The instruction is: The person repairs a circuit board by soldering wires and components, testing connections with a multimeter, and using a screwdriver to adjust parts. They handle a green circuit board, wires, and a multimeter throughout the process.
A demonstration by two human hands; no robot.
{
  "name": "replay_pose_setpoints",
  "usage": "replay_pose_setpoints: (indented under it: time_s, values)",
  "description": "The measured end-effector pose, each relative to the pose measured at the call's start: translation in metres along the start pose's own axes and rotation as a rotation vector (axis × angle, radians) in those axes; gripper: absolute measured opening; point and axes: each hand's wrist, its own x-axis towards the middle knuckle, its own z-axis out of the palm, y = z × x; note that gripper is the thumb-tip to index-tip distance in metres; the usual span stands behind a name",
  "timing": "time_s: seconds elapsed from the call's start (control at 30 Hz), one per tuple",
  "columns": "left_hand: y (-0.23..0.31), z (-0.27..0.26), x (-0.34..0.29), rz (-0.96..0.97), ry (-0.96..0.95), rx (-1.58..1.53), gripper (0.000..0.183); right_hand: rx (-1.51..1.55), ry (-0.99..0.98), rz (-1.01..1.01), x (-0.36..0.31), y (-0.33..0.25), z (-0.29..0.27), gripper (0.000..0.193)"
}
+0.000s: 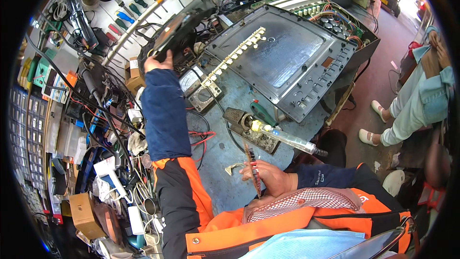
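Note:
At the far left of the bench, my left hand [160, 62] is closed on the near edge of a dark, bulky object [184, 26], tilted up; its kind I cannot make out. Close to my body, my right hand [270, 177] pinches a small circuit board [252, 168], seen almost edge-on with parts along it. A clear tube-shaped tool [287, 139] lies across a metal tray beyond that hand. Beside it is a green-handled screwdriver [262, 112]. An analog multimeter [203, 97] rests between my two hands, touching a long strip of cream-coloured buttons [235, 56].
A black front panel with a window [282, 43] leans on an opened equipment case [366, 43] holding wiring. Several screwdrivers [125, 17] lie at the far left. Cables, a cardboard box [86, 215] and parts drawers [28, 129] crowd the left. Another person [412, 98] is at the right.

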Motion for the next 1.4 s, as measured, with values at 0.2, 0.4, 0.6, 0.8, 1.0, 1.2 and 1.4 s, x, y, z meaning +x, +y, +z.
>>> replay_pose_setpoints:
  time_s: [0.2,0.4,0.6,0.8,1.0,1.2,1.4]
  values:
    - [0.108,-0.048,0.003,-0.070,-0.035,0.198,0.049,0.017,-0.032,0.020,0.006,-0.004,-0.001,0.096]
    - [0.163,-0.096,-0.045,-0.147,0.003,0.331,0.038,-0.017,0.034,-0.024,-0.002,-0.001,-0.001,0.096]
    - [0.226,-0.154,-0.086,-0.148,-0.066,0.448,0.034,0.006,0.059,-0.035,-0.013,0.005,0.003,0.098]
    - [0.226,-0.177,-0.148,0.239,-0.067,0.708,0.012,0.080,0.097,0.007,-0.014,0.004,0.002,0.092]
    - [0.271,-0.226,-0.170,0.133,-0.076,0.766,0.009,0.304,0.175,0.085,-0.015,0.002,0.001,0.091]
    - [0.288,-0.254,-0.182,0.157,-0.036,0.857,0.009,0.325,0.253,0.137,-0.010,0.000,0.002,0.084]
    - [0.307,-0.262,-0.193,0.098,-0.041,0.930,0.012,0.319,0.231,0.138,-0.005,-0.001,0.001,0.081]
